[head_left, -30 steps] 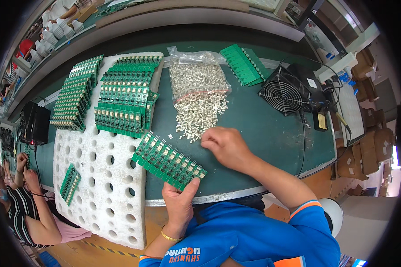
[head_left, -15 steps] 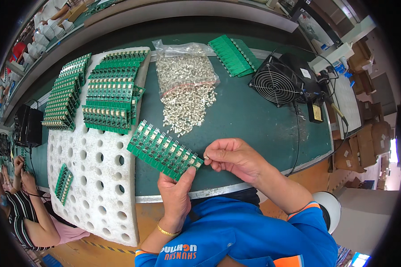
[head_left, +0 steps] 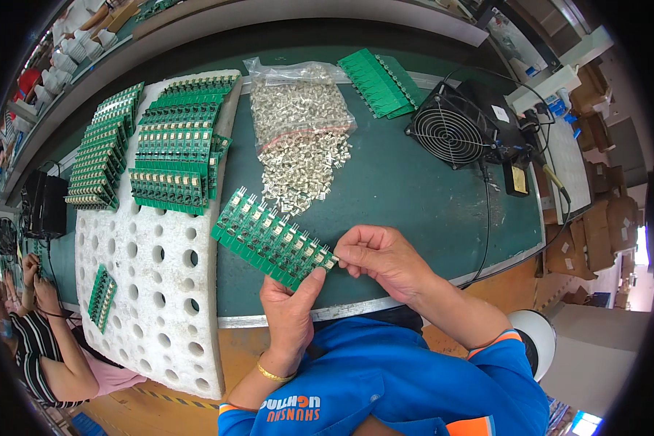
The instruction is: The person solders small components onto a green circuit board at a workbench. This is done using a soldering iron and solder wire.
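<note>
My left hand (head_left: pixel 289 309) grips the lower edge of a green circuit board panel (head_left: pixel 269 240), thumb on top near its right end. The panel is tilted above the table and carries a row of small white connectors with pins along its upper edge. At its right end, my right hand (head_left: pixel 378 258) is closed in a pinch, fingertips touching the panel's corner. A small white connector (head_left: pixel 335 261) shows partly at those fingertips; the rest of it is hidden. Beyond the panel lies a heap of loose white connectors (head_left: pixel 298 174), spilling from a clear plastic bag (head_left: pixel 301 102).
On the left, a white foam board with holes (head_left: pixel 123 320) bears stacked board panels (head_left: pixel 171 145) and one small panel (head_left: pixel 102 298). Bare green panels (head_left: pixel 378 83) lie at the back. A black fan (head_left: pixel 450 131) and a soldering iron (head_left: pixel 556 182) stand right. A co-worker (head_left: pixel 43 349) sits left.
My right hand has brought the small connector against the panel's right end. The panel has shifted slightly to the right in my left hand.
</note>
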A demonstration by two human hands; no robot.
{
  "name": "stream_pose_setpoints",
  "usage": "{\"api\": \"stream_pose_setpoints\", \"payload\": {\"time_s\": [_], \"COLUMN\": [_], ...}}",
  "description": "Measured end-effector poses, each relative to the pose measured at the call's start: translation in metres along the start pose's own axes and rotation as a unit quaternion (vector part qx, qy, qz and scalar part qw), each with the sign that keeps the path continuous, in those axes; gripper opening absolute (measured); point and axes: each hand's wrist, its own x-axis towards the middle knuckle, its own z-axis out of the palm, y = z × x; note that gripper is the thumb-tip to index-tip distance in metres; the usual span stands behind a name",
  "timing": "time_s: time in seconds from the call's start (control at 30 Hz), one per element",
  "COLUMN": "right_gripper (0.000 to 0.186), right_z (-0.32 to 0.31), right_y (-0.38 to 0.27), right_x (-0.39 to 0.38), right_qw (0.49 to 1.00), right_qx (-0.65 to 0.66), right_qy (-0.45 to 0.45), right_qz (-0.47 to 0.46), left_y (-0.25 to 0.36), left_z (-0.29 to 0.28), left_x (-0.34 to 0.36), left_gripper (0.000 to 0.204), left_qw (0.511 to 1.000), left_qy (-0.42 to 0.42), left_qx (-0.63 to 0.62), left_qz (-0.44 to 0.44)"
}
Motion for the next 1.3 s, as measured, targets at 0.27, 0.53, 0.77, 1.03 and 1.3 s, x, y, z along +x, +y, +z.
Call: {"api": "stream_pose_setpoints", "payload": {"time_s": [0.27,0.53,0.77,1.03,1.3], "right_gripper": [0.012,0.012,0.009,0.010,0.010], "right_z": [0.004,0.010,0.013,0.018,0.024], "right_y": [0.007,0.015,0.016,0.030,0.053], "right_x": [-0.001,-0.001,-0.003,-0.001,0.003], "right_qw": [0.990,0.989,0.989,0.974,0.947], "right_qx": [-0.110,-0.095,-0.104,-0.141,-0.156], "right_qy": [0.035,0.055,0.068,0.077,0.126], "right_qz": [-0.081,-0.098,-0.082,-0.160,-0.251], "left_y": [0.001,-0.001,-0.002,-0.005,-0.007], "left_z": [0.001,0.002,0.003,0.004,0.004], "left_x": [-0.001,-0.001,-0.001,-0.002,-0.003], "left_gripper": [0.026,0.024,0.024,0.023,0.020], "left_qw": [1.000,1.000,1.000,0.999,0.997], "left_qy": [-0.010,-0.003,-0.006,0.005,0.000], "left_qx": [-0.004,0.002,0.001,0.004,0.016], "left_qz": [0.004,0.017,0.028,0.049,0.072]}}
